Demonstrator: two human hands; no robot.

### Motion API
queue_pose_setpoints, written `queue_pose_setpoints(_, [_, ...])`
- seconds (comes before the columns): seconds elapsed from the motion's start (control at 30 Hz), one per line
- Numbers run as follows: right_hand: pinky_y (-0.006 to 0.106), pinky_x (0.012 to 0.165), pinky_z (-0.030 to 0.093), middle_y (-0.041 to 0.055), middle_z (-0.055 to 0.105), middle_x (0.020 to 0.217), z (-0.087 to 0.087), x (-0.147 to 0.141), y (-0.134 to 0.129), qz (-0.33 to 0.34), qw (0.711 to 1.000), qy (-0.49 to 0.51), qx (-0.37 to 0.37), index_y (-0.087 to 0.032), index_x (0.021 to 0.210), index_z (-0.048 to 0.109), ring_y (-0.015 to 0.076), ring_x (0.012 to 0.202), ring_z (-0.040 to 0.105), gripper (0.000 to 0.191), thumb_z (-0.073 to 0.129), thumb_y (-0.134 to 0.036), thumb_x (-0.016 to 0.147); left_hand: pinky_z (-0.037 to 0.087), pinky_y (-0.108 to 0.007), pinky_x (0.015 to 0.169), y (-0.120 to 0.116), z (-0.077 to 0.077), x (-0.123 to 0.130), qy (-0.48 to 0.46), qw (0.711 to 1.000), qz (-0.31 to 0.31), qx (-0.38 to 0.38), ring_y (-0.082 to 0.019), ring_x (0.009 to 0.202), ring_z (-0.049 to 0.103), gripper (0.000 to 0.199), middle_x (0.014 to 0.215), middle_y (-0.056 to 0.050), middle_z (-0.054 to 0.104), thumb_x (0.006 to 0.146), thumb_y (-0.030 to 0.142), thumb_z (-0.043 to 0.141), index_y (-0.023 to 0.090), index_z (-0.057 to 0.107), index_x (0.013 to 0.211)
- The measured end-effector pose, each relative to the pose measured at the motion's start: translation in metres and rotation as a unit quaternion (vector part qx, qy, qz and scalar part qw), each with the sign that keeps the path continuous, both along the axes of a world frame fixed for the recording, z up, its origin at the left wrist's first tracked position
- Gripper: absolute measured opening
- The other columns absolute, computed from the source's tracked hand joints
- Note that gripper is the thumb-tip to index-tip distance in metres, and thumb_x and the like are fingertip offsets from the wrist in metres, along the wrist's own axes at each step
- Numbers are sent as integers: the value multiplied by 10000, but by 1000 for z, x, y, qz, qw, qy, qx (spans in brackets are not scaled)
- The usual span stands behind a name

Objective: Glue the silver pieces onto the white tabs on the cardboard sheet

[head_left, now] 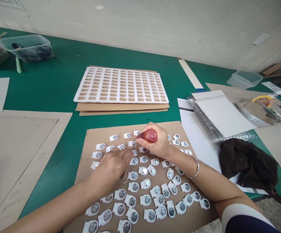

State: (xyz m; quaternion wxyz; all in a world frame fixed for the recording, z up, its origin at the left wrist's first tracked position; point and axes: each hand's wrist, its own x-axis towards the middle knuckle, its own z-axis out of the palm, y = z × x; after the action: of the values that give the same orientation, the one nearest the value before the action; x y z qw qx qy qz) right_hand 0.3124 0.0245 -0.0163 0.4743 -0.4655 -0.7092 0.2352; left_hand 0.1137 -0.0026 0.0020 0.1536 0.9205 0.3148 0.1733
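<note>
My right hand (161, 142) is closed round a reddish, round-ended bottle (150, 136), tilted so that its round end faces me. Its thin tip points down at a small white piece with a shiny metal disc (132, 143). Just to the left, my left hand (114, 163) has its fingers bent together, tips down beside another white disc piece (134, 153). What those fingers hold, if anything, is hidden. Several more such pieces lie in loose rows on a brown cardboard sheet (89, 181) under both hands.
Behind the cardboard, a white slotted grid tray (121, 101) rests on brown boards (121, 108). Clear plastic boxes (37, 48) stand at the back left. On the right are a white card stack (224, 113), a dark cloth (248, 165) and yellow-handled scissors (263, 98).
</note>
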Motion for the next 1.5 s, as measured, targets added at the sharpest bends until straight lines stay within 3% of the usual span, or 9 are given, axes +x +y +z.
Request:
queue_pose_setpoints(0.47, [300, 621, 485, 4, 599, 738, 6, -1, -4, -4, 1000, -30, -7, -223, 795, 535, 140, 655, 571, 281, 728, -376, 660, 482, -286, 638, 11, 9, -1, -43, 994, 38, -90, -163, 629, 594, 237, 667, -26, 625, 863, 157, 375, 177, 610, 835])
queue_pose_setpoints(0.67, [296, 609, 488, -3, 605, 722, 25, 1, 3, -34, 999, 12, -27, -210, 777, 553, 132, 635, 570, 281, 728, -390, 651, 412, -255, 564, 33, 15, 2, -19, 973, 102, -206, -150, 624, 571, 169, 693, -24, 642, 817, 207, 473, 174, 607, 719])
queue_pose_setpoints(0.83, [318, 639, 519, 12, 645, 768, 44, 10, 1, -26, 992, 96, -78, -209, 918, 560, 150, 670, 616, 349, 719, -387, 662, 401, -249, 519, 54, 18, 4, -37, 937, 138, -319, -154, 593, 577, 154, 686, -30, 650, 768, 305, 544, 178, 609, 711])
queue_pose_setpoints(1.13, [368, 703, 519, 32, 624, 850, 4, 12, -35, 6, 999, 44, -27, -222, 901, 590, 178, 767, 608, 282, 723, -304, 666, 386, -244, 520, 62, 8, -2, -108, 912, 132, -372, -130, 553, 527, 154, 609, -14, 618, 688, 317, 625, 164, 630, 698])
queue_pose_setpoints(1.5, [383, 743, 513, 45, 617, 888, -4, 8, -32, 37, 998, 22, -39, -220, 953, 583, 188, 816, 600, 329, 734, -309, 675, 388, -242, 521, 68, 1, -7, -127, 902, 129, -393, -130, 556, 518, 193, 603, -12, 611, 669, 355, 654, 164, 642, 691])
